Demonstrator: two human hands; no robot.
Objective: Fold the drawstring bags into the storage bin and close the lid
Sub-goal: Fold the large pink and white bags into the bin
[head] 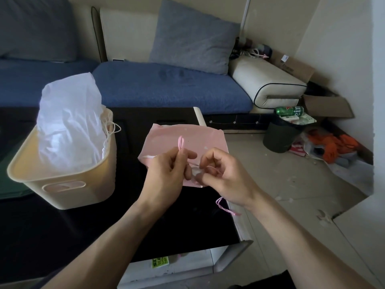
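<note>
A pink drawstring bag (200, 140) lies flat on the black table (83, 230), its right edge near the table's side. My left hand (166, 176) pinches a loop of the pink drawstring (180, 142) that sticks up above the fingers. My right hand (225, 176) pinches the bag's near edge and cord; a second pink cord end (226, 207) hangs below that wrist. To the left stands a cream storage bin (62, 184), with white bags (68, 126) piled up above its rim. No lid is in view.
A blue sofa (166, 86) with a grey cushion (193, 38) runs behind the table. On the floor at the right are a dark waste bin (281, 136) with a green can (289, 111), cardboard boxes (327, 107) and orange clutter (333, 147).
</note>
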